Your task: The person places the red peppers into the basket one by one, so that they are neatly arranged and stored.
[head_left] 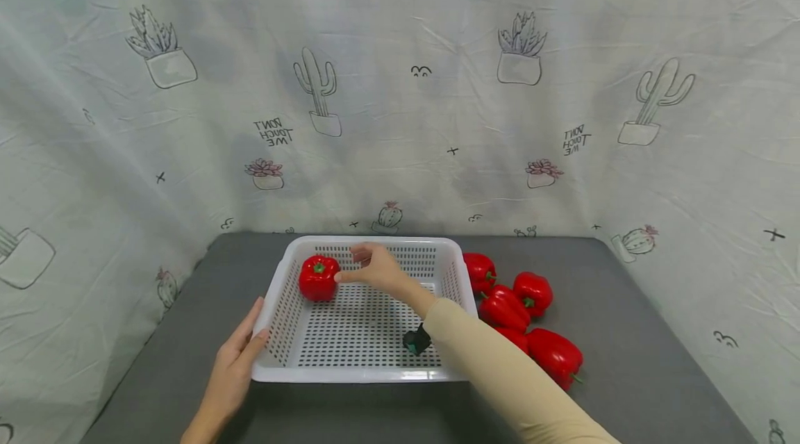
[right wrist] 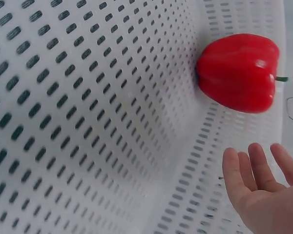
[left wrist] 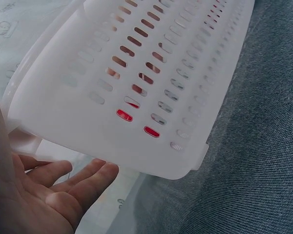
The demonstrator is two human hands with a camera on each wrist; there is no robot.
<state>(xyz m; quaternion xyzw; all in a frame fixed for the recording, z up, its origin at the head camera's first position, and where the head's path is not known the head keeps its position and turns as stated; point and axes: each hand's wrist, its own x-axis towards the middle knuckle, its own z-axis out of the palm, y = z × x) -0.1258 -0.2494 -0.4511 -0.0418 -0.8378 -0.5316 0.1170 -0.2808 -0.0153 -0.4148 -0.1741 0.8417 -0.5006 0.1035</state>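
Note:
A red bell pepper [head_left: 319, 278] with a green stem stands in the back left of a white perforated plastic basket [head_left: 375, 377]. Just right of it, over the basket, is my right hand [head_left: 380, 270], its fingers spread and apart from one another. In the right wrist view a gap separates this hand [right wrist: 263, 185] from the pepper [right wrist: 239, 73]. My left hand [head_left: 234, 360] rests against the basket's left side. Seen from the left wrist, its fingers [left wrist: 90, 183] lie nearly straight along the edge of the basket [left wrist: 88, 141].
Several red bell peppers [head_left: 553, 355] lie grouped on the grey table [head_left: 631, 360], right of the basket. A small black device [head_left: 416, 340] shows beside my right sleeve [head_left: 494, 367]. Behind the table hangs a white curtain [head_left: 400, 117] printed with cacti.

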